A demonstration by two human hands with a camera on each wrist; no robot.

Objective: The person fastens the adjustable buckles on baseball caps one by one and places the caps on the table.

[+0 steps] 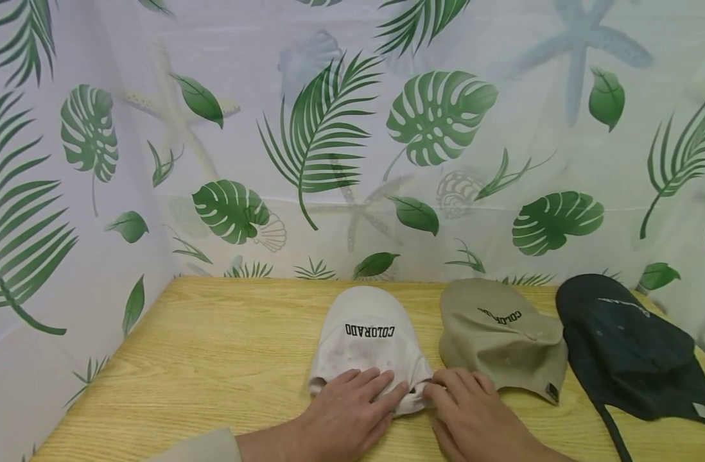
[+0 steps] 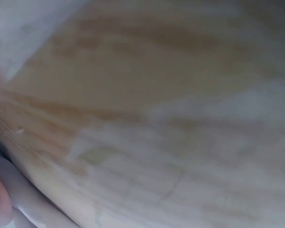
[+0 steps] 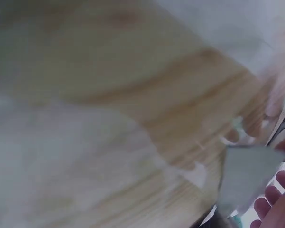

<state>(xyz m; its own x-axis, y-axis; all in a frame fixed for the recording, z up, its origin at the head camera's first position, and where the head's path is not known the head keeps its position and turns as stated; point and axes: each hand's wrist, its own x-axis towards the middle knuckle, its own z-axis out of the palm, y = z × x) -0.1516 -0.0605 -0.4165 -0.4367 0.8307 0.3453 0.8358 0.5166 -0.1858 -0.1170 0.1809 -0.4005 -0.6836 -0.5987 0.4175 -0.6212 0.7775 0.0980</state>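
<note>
Because it hangs behind and around the white baseball cap, the leaf-and-starfish printed cloth [image 1: 260, 38] fills most of the head view, probably put up as a plain-purpose screen. Beneath the white cap spreads the wood-grain tabletop [image 1: 225, 346], bare to the cap's left.

To the far right of the white cap lies a dark baseball cap [image 1: 632, 346], and just right of the white cap, between the two, a khaki baseball cap [image 1: 497, 340] lettered COLORADO. Both rest with brims away from the person, perhaps set aside there to leave working space around the white one.

The white baseball cap [image 1: 361, 354] itself lies on the tabletop in front of the person, its brim also pointing away, so its back edge comes within easy reach.

On its near part the left hand [image 1: 358, 407] lies with fingers extended and slightly spread, seemingly to steady the fabric. At its near right corner the right hand [image 1: 474, 414] bends its fingers and appears to pinch the edge, likely for finer control; its thumb's exact hold cannot be told, and the wrist views are too blurred to help.

Smallest is the black COLORADO lettering [image 1: 370, 330] on the white cap, upside down to the person.
</note>
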